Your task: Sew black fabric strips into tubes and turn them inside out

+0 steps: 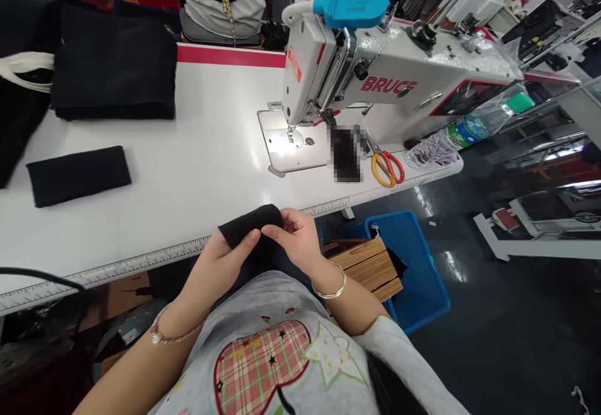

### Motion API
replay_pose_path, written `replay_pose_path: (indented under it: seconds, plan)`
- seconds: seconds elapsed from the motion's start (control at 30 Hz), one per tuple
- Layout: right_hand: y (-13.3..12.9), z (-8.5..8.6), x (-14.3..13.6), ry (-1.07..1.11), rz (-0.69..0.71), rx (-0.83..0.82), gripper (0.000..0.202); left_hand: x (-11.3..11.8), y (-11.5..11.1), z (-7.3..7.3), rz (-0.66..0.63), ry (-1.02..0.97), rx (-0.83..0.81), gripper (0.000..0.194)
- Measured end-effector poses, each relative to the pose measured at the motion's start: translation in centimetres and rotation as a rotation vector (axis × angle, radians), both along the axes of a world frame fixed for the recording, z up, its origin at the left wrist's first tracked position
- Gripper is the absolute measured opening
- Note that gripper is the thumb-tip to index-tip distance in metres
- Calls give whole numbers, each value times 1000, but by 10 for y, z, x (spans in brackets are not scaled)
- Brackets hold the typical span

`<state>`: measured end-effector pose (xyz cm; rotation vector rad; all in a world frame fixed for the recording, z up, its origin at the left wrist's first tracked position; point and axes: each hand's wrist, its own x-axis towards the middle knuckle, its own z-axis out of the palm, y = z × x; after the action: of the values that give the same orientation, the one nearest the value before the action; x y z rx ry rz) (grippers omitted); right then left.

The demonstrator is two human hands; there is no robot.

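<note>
A small black piece of fabric (251, 224) is held up between both hands, just over the table's front edge. My left hand (235, 255) grips its left and lower side, the thumb lying on the cloth and the other fingers hidden behind. My right hand (298, 236) pinches the right end between thumb and fingers. Beyond them stands a white sewing machine (385, 67), its needle and presser foot (291, 133) above a metal plate. A folded black strip of cloth (79, 176) lies on the table to the left.
Folded black fabric (115, 64) is stacked at the back left of the white table (211, 127). Scissors (387, 168) with red and yellow handles and a plastic bottle (469, 130) lie by the machine. Below right are a wooden stool (369, 265) and a blue bin (422, 277).
</note>
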<state>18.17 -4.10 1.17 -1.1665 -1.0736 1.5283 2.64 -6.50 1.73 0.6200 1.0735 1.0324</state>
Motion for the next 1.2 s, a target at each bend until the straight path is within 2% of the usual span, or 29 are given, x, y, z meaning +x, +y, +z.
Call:
replay_pose_path:
  seconds: [0.1,0.2,0.43,0.6,0.77,0.93,1.03,1.2]
  plan:
    - [-4,-22,4,26,-145,-16,18,5,0,-1,-70,231,83,39]
    - [-7,-33,3,73,-272,-19,23,9,0,4,-53,319,153,37]
    - [-11,-25,-15,293,-383,-109,39,11,1,23,47,691,308,20]
    - [-14,-22,-20,385,-368,-140,42,11,1,29,55,908,408,15]
    - [-13,-20,-23,336,-344,-83,44,9,3,39,82,866,428,14]
    - [-8,-11,-22,318,-385,-38,47,6,5,48,14,688,318,30]
    - [-5,-9,-13,299,-379,-7,45,5,5,45,-19,658,260,33]
    - [-6,-7,6,200,-220,-24,39,5,4,34,28,622,219,31]
